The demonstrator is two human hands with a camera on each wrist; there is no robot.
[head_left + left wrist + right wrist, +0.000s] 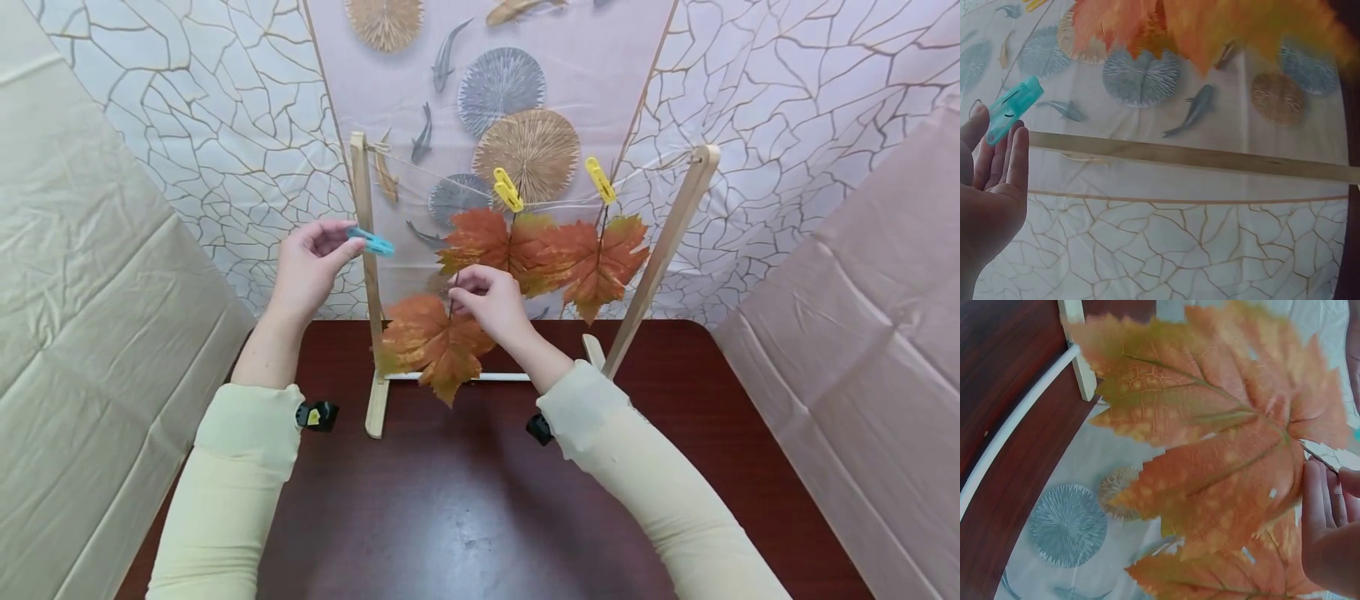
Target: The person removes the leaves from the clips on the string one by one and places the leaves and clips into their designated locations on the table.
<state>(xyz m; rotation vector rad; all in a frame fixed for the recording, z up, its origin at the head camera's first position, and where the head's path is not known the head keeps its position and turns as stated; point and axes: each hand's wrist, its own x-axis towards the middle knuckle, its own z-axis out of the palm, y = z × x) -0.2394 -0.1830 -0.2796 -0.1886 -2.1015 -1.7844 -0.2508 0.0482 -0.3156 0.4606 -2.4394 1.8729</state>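
My left hand pinches a light blue clothespin between thumb and fingers, beside the left post of a wooden frame. In the left wrist view the same clothespin points up and away from the fingertips. An orange maple leaf hangs by its dark stem from my right hand, whose thumb and fingers pinch that stem. Behind the right hand, two more orange leaves hang from a string, each under a yellow clothespin. The held leaf fills much of the right wrist view.
The string runs between the left post and the right post. A white bar joins the frame low down, over a dark red-brown table. Patterned cloth hangs behind, with pale cloth walls at both sides.
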